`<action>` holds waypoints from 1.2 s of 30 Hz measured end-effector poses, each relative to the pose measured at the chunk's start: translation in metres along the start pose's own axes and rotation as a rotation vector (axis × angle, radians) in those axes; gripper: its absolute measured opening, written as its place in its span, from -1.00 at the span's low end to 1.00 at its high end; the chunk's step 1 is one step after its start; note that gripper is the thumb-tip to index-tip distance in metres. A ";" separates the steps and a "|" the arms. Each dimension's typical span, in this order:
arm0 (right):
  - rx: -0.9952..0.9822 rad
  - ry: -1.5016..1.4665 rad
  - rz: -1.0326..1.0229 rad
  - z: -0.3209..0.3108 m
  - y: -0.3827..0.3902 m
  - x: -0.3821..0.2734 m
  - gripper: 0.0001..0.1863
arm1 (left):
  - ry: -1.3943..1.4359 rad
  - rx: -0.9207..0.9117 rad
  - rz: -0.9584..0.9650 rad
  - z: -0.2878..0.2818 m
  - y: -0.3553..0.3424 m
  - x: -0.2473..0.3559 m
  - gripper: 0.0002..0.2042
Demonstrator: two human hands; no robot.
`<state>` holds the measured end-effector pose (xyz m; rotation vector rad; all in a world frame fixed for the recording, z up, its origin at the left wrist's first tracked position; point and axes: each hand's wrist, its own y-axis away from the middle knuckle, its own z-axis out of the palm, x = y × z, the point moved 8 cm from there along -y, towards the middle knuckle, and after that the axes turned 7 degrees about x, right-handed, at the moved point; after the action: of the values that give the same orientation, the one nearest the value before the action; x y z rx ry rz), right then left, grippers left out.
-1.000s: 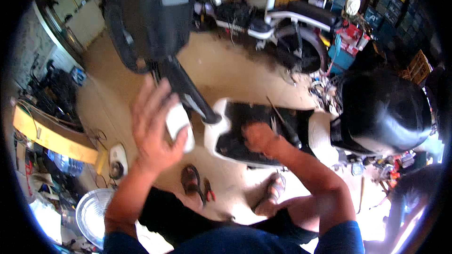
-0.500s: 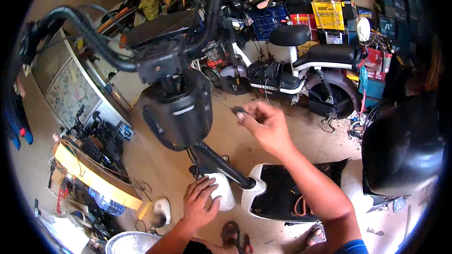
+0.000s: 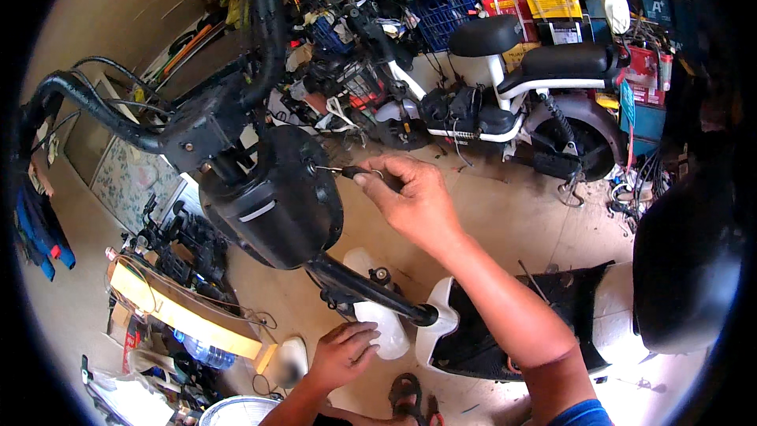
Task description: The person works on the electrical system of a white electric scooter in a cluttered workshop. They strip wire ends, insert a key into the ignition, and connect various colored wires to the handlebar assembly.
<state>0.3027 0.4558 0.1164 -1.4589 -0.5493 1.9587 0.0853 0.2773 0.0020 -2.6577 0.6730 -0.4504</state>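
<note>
My right hand [image 3: 402,197] is closed on a key with a black head [image 3: 355,172], its metal blade at a lock [image 3: 314,166] on the side of the black front housing [image 3: 268,229] of an electric scooter. Below, my left hand [image 3: 343,355] rests with bent, spread fingers against the white front fender [image 3: 382,330], holding nothing. The black steering stem [image 3: 371,292] runs down to the white-framed deck [image 3: 512,331] with its black mat. Above the housing are the black handlebar [image 3: 126,122] and cables. A black box or seat [image 3: 686,268] stands at the right.
A second scooter [image 3: 552,87] stands behind, among piled parts, blue crates [image 3: 441,16] and stacked batteries [image 3: 654,0]. At the left are a yellow board [image 3: 169,308], loose parts and a leaning patterned panel [image 3: 130,193]. A sandalled foot [image 3: 404,394] is at the bottom.
My right hand has risen from the deck to the housing's side, with the key now at the lock. My left hand has settled lower on the fender. The view has shifted toward the handlebar.
</note>
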 end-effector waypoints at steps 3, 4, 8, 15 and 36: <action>0.016 -0.002 -0.149 -0.001 -0.002 -0.003 -0.79 | -0.043 -0.063 0.004 0.007 0.002 -0.002 -0.75; 0.023 -0.005 -0.204 -0.001 -0.003 -0.004 -0.80 | -0.045 -0.078 0.011 0.009 0.003 -0.003 -0.75; -0.045 0.281 -0.535 -0.008 -0.019 -0.036 -0.81 | -0.060 -0.144 0.027 0.014 0.006 -0.005 -0.74; -0.232 0.250 -0.750 -0.005 -0.054 -0.058 -0.81 | -0.041 -0.280 0.004 0.028 0.009 -0.008 -0.70; -0.095 0.359 -0.868 -0.001 -0.027 -0.036 -0.62 | 0.000 -0.451 0.007 0.047 0.028 -0.024 -0.69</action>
<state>0.3167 0.4497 0.1587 -1.2715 -0.9195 0.9858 0.0724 0.2793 -0.0568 -3.0715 0.8697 -0.3256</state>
